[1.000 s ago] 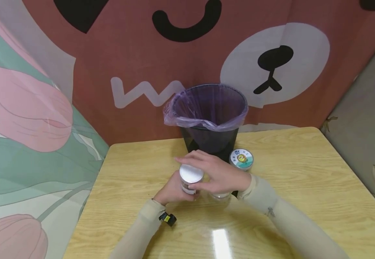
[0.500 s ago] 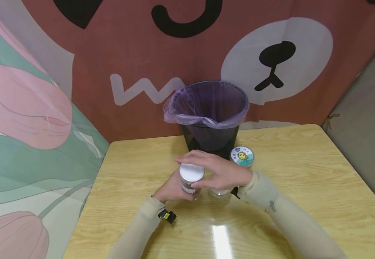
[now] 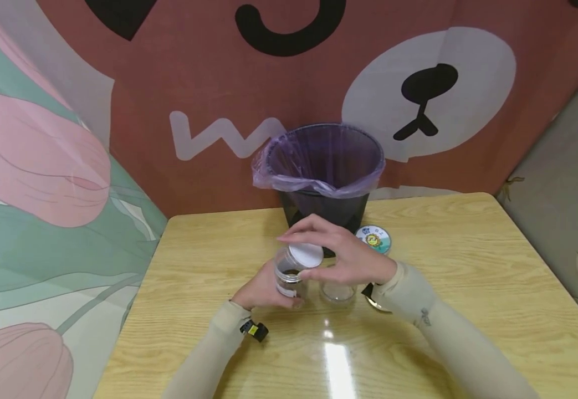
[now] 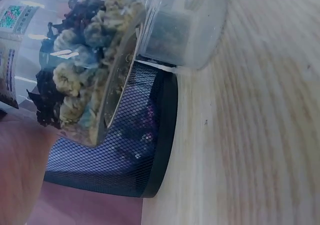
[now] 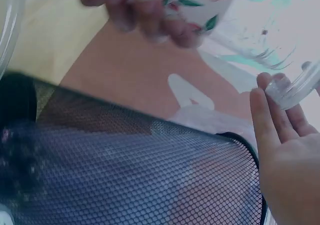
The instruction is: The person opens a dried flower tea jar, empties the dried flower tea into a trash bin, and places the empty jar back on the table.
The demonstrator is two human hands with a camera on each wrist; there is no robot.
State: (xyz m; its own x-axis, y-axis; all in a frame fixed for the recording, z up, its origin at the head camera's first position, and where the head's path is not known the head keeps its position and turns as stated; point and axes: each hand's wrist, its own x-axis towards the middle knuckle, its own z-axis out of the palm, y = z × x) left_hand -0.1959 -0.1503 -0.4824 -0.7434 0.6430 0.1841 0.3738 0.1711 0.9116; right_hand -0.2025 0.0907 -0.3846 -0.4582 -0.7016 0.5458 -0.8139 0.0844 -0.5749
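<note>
In the head view, my left hand (image 3: 264,285) grips a clear jar (image 3: 286,271) round its side, upright above the table. Dried pale blossoms and dark pieces (image 4: 75,80) show through its wall in the left wrist view. Pinched between thumb and fingers, a white lid (image 3: 306,254) is in my right hand (image 3: 353,255), over the right side of the jar's uncovered mouth. The right wrist view shows the left fingers (image 5: 145,15) curled on a flowered label (image 5: 202,7), and my right hand beside the lid's clear rim (image 5: 292,90).
A second clear jar (image 3: 338,292) stands under the right hand. Behind the right wrist is a container with a sun-patterned lid (image 3: 374,239). A gold-edged round thing (image 3: 378,305) is partly hidden by the sleeve. A black mesh bin (image 3: 326,208) with a purple bag stands at the table's back.
The white lid has come off the jar and shifted up and right with my right hand, uncovering the mouth. My left hand stays nearly in place.
</note>
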